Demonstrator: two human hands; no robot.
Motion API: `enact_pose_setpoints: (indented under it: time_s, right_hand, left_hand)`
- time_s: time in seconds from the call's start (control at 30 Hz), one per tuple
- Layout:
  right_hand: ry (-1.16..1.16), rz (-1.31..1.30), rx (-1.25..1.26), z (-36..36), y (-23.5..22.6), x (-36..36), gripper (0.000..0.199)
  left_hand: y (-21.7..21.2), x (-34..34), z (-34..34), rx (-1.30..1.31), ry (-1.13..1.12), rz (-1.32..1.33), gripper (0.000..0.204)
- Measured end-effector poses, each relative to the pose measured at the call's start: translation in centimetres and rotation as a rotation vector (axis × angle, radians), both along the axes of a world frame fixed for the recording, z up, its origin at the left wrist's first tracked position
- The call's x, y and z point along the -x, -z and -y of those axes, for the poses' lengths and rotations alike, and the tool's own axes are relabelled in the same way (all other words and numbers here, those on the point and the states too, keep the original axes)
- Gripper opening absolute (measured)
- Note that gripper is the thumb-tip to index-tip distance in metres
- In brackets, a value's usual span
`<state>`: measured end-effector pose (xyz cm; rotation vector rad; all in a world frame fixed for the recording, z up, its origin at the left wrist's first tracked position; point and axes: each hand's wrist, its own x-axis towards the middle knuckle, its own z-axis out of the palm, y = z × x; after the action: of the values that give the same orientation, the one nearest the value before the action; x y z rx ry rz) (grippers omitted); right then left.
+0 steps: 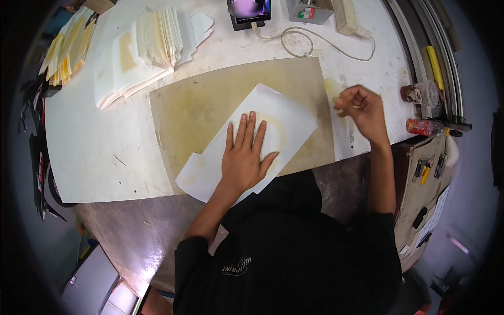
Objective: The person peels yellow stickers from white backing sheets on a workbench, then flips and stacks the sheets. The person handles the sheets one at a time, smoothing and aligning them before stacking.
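White surface (pixel 105 152) is carrying a stained mat (pixel 199 105); left hand (pixel 244 155) is pressing spread-flat on the paper sheet (pixel 283 118) at 6 o'clock — right hand (pixel 362 107), at 3 o'clock, is curling loosely, pinching nothing visible. Glue could smear if the sheet slips.

White worktable (pixel 94 152) w/ stained mat (pixel 199 100), grey floor (pixel 136 236).

Person wears black short-sleeved top; small pale printed marking on chest area. Left hand (pixel 243 157) and right hand (pixel 362 107) bare: no gloves, rings or watch visible. Forearms uncovered.
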<state>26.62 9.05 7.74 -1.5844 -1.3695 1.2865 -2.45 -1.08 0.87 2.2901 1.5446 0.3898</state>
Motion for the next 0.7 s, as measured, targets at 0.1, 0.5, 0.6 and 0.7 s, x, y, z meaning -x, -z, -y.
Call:
enact_pose_setpoints:
  time_s: [0.1,0.5,0.6,0.7]
  right_hand:
    - [-0.060,-0.087,0.067,2.2,0.8,0.1,0.009]
    - [0.200,-0.303,0.015,7.2,2.8,-1.4,0.010]
    - [0.220,-0.301,-0.011,7.6,3.0,-1.0,0.010]
    - [0.195,-0.332,-0.024,7.6,2.8,-0.9,0.010]
  left_hand:
    - [-0.2,0.4,-0.2,-0.047,-0.054,0.102,0.070]
    - [-3.0,2.3,-4.1,0.180,-0.475,0.126,0.070]
    - [-2.2,3.0,-4.1,0.188,-0.464,0.212,0.049]
    - [-2.1,3.9,-4.0,0.187,-0.523,0.329,0.031]
